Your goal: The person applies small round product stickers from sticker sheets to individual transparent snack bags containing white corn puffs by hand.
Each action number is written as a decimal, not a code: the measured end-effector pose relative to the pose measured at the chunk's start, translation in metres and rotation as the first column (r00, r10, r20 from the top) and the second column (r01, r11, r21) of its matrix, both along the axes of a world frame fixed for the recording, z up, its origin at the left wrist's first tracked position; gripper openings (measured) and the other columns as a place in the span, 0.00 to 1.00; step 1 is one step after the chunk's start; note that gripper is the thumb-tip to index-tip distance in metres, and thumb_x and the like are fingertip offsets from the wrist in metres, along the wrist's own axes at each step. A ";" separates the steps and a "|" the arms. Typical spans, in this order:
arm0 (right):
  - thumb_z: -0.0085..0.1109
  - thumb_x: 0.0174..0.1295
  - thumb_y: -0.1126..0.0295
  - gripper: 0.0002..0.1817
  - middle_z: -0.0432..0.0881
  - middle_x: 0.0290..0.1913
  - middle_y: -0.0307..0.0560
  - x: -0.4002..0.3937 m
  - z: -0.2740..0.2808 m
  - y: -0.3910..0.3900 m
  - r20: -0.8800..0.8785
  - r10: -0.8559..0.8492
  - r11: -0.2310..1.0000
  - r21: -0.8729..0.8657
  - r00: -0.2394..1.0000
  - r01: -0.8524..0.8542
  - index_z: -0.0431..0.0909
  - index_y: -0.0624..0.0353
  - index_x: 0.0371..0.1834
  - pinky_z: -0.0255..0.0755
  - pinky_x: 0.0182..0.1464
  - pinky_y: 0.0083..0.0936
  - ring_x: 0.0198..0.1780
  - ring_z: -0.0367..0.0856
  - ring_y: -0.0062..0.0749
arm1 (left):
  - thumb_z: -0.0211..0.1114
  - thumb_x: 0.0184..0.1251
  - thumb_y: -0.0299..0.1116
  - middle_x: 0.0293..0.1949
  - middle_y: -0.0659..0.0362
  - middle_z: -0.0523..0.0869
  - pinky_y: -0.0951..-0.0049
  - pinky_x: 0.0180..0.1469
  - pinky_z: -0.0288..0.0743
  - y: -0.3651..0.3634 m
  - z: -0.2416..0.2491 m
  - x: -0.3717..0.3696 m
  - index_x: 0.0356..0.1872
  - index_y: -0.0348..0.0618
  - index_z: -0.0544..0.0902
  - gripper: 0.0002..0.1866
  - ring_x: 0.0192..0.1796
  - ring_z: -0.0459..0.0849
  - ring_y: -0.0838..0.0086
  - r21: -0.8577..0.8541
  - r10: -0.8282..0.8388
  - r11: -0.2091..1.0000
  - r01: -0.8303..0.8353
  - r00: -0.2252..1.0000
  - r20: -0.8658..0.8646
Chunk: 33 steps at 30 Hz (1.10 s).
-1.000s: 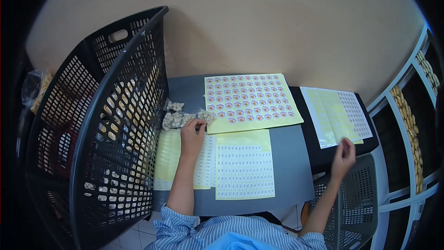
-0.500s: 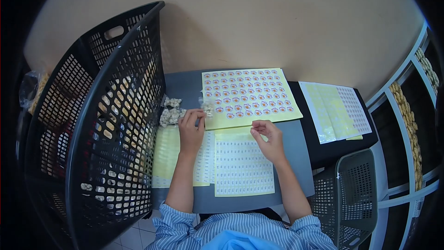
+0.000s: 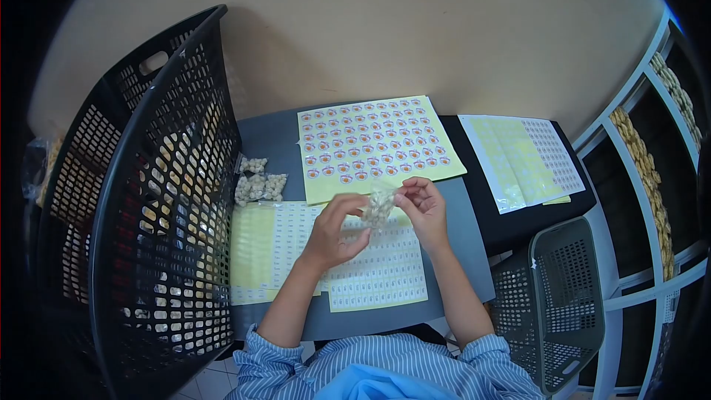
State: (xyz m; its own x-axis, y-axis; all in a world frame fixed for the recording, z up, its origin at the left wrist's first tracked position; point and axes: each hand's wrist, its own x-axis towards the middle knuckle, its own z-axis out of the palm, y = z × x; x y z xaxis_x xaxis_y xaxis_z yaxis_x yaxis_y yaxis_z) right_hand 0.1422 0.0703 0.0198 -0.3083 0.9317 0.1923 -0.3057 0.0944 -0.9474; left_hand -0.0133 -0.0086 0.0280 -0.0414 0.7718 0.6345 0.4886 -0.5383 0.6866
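1. Head view: right hand [image 3: 424, 213] pinches clear bag [image 3: 378, 212] of pale pieces at its nine o'clock; grip narrow.
2. Left hand [image 3: 337, 233]: grip wide, bag at its two o'clock; contact unclear.

The left forearm [image 3: 289, 300] extends from the lower left of centre, inclined right. The left hand [image 3: 333, 238] sits just below frame centre, fingers curved rightward, thumb spread below them. The right forearm [image 3: 461, 295] inclines left from the lower right of centre. The right hand [image 3: 426, 213] sits right of centre, thumb and index finger pinched together.
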 end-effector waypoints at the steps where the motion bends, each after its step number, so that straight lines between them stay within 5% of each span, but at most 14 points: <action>1: 0.56 0.53 0.81 0.13 0.76 0.35 0.42 0.000 0.005 -0.003 0.027 0.017 0.999 0.046 0.999 -0.019 0.68 0.64 0.41 0.72 0.44 0.18 0.37 0.76 0.20 | 0.64 0.44 0.21 0.38 0.58 0.79 0.73 0.43 0.73 -0.003 0.003 0.004 0.44 0.40 0.73 0.21 0.40 0.80 0.70 -0.117 0.022 0.993 0.003 0.977 0.211; 3: 0.57 0.52 0.83 0.14 0.76 0.34 0.42 -0.001 0.008 -0.008 0.056 0.039 0.995 0.090 0.998 -0.044 0.68 0.63 0.41 0.71 0.44 0.18 0.37 0.75 0.20 | 0.64 0.47 0.24 0.39 0.57 0.78 0.74 0.44 0.72 0.000 -0.006 0.004 0.50 0.40 0.68 0.25 0.41 0.79 0.71 -0.149 0.033 0.989 -0.004 0.981 0.190; 12: 0.57 0.51 0.83 0.17 0.76 0.35 0.42 -0.010 0.007 -0.018 0.189 0.121 0.967 0.198 0.974 -0.158 0.66 0.63 0.45 0.70 0.45 0.19 0.39 0.75 0.21 | 0.57 0.58 0.21 0.36 0.58 0.77 0.76 0.47 0.68 0.004 -0.018 0.007 0.34 0.38 0.74 0.04 0.42 0.76 0.77 -0.271 -0.021 0.946 0.176 0.870 0.492; 21: 0.55 0.53 0.81 0.03 0.77 0.36 0.45 -0.012 0.008 -0.020 0.239 0.096 0.950 0.268 0.966 -0.160 0.76 0.65 0.30 0.73 0.44 0.23 0.38 0.77 0.26 | 0.58 0.56 0.22 0.35 0.59 0.79 0.78 0.42 0.71 0.005 -0.017 0.007 0.33 0.39 0.77 0.04 0.39 0.77 0.77 -0.217 -0.016 0.964 0.152 0.850 0.526; 23: 0.58 0.52 0.78 0.03 0.78 0.34 0.45 -0.014 0.005 -0.020 0.224 0.046 0.953 0.283 0.974 -0.110 0.77 0.66 0.30 0.74 0.42 0.21 0.37 0.78 0.25 | 0.59 0.55 0.22 0.33 0.59 0.79 0.78 0.41 0.70 0.006 -0.017 0.005 0.32 0.38 0.77 0.04 0.38 0.77 0.77 -0.191 0.018 0.980 0.055 0.932 0.362; 33: 0.61 0.48 0.78 0.03 0.80 0.29 0.45 -0.011 0.016 -0.022 0.344 -0.075 0.908 0.412 0.936 -0.078 0.78 0.65 0.26 0.71 0.39 0.21 0.34 0.79 0.28 | 0.61 0.54 0.23 0.32 0.57 0.80 0.77 0.42 0.70 0.003 -0.002 0.003 0.31 0.39 0.77 0.04 0.36 0.78 0.76 -0.200 0.087 0.978 -0.053 0.983 0.164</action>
